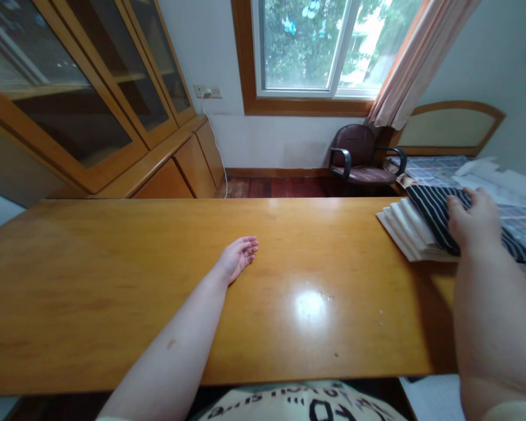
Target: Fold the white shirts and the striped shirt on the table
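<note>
My left hand (239, 258) rests on its side on the wooden table (127, 280), palm turned to the right. Its fingers are loosely bent and apart, and it holds nothing. At the table's right end, my right hand (476, 219) is on a dark cloth with white stripes (436, 213), thumb towards the left and fingers bent over it. The fingertips are partly hidden. Beneath the striped cloth lies a stack of white, layered sheets (409, 234), whether cloth or paper I cannot tell. The striped cloth hangs past the stack on the right.
Beyond the right end stands a bed with a plaid cover (438, 169) and white sheets (499, 178) on it. A dark red armchair (355, 149) is under the window (307, 47). A glass-door cabinet (114, 88) lines the left side. A white cord (217, 146) hangs from a wall socket.
</note>
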The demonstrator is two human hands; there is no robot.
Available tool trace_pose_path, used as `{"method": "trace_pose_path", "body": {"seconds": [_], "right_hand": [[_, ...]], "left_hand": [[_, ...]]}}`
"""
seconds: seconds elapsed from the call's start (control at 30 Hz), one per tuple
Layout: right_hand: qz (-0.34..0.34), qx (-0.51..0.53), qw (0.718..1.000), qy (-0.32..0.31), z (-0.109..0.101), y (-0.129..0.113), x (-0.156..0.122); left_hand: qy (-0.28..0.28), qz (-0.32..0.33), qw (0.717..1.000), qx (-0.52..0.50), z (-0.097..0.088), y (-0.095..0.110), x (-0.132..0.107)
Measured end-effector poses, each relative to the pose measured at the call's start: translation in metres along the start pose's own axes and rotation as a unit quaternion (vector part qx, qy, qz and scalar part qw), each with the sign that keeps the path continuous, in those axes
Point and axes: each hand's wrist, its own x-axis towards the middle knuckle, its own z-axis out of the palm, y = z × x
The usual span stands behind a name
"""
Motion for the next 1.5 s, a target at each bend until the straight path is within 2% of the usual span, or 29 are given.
{"method": "trace_pose_path", "body": {"seconds": [0.1,0.17,0.23,0.27,0.3,0.37,0.43,0.47,0.53,0.6,0.73,0.8,0.93,1.13,1.5], "right_hand": [[-0.001,0.108,0.992,0.072,-0.018,-0.034,-0.030],[-0.033,0.189,0.981,0.039,-0.027,-0.069,-0.053],[-0.054,0.259,0.964,-0.030,-0.032,-0.104,-0.072],[-0.076,0.283,0.954,-0.063,-0.032,-0.120,-0.079],[-0.102,0.300,0.944,-0.093,-0.030,-0.136,-0.086],[-0.137,0.322,0.928,-0.130,-0.022,-0.163,-0.098],[-0.138,0.326,0.919,-0.174,-0.008,-0.187,-0.113],[-0.134,0.317,0.916,-0.209,0.001,-0.199,-0.122],[-0.121,0.271,0.906,-0.302,0.017,-0.220,-0.142],[-0.109,0.215,0.899,-0.365,0.031,-0.235,-0.161],[-0.162,0.136,0.907,-0.363,0.045,-0.248,-0.178],[-0.185,0.110,0.904,-0.368,0.047,-0.249,-0.178],[-0.193,0.067,0.893,-0.402,0.049,-0.251,-0.176],[-0.203,0.045,0.885,-0.416,0.049,-0.253,-0.175],[-0.199,0.058,0.888,-0.411,0.048,-0.252,-0.175]], "left_hand": [[0.016,0.029,0.999,0.041,0.003,-0.006,-0.001],[0.035,0.048,0.993,0.104,0.004,-0.008,-0.002],[0.052,0.075,0.965,0.245,0.004,-0.005,-0.005],[0.056,0.095,0.934,0.340,0.004,-0.002,-0.006],[0.058,0.119,0.890,0.435,0.004,0.002,-0.007],[0.063,0.174,0.786,0.590,0.007,0.011,-0.008],[0.086,0.216,0.699,0.676,0.014,0.016,-0.006],[0.100,0.228,0.668,0.701,0.018,0.016,-0.004],[0.121,0.234,0.630,0.731,0.028,0.011,0.004],[0.129,0.232,0.609,0.748,0.035,-0.001,0.013],[0.132,0.243,0.558,0.782,0.036,-0.022,0.027],[0.129,0.230,0.542,0.798,0.034,-0.027,0.030],[0.130,0.201,0.535,0.810,0.032,-0.028,0.036],[0.120,0.159,0.547,0.813,0.031,-0.028,0.042],[0.113,0.166,0.561,0.803,0.032,-0.026,0.041]]}}
